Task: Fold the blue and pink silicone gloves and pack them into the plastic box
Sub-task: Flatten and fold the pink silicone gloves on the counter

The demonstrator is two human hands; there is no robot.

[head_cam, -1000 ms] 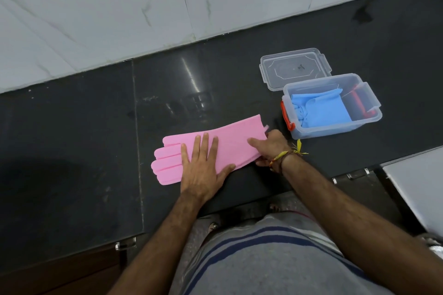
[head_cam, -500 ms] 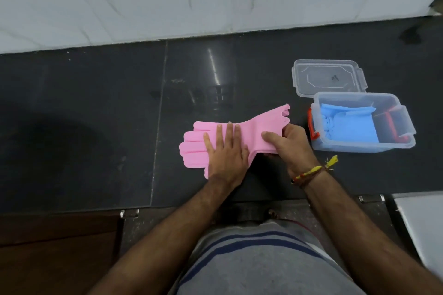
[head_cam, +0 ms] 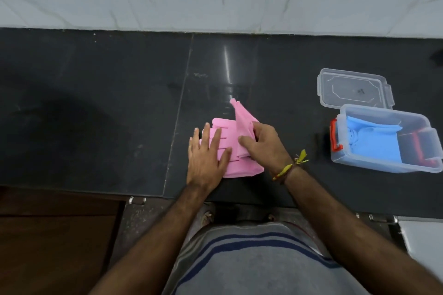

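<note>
Head view is showing 1 pink glove (head_cam: 236, 151) lying near the dark counter's (head_cam: 96, 103) front edge, with bare counter stretching leftward. 1 left hand (head_cam: 206, 158) is pressing flat, fingers spread, on it; 1 right hand (head_cam: 262, 145) is pinching its raised cuff. 1 blue glove (head_cam: 374, 143) is sitting inside 1 plastic box (head_cam: 383, 165), well apart, 1 lid (head_cam: 352, 90) behind.

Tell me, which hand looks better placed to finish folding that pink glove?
Probably the right hand: it grips the pink glove by its raised cuff end, ready to lay it over. The left hand lies flat, pinning the glove's fingers.
</note>
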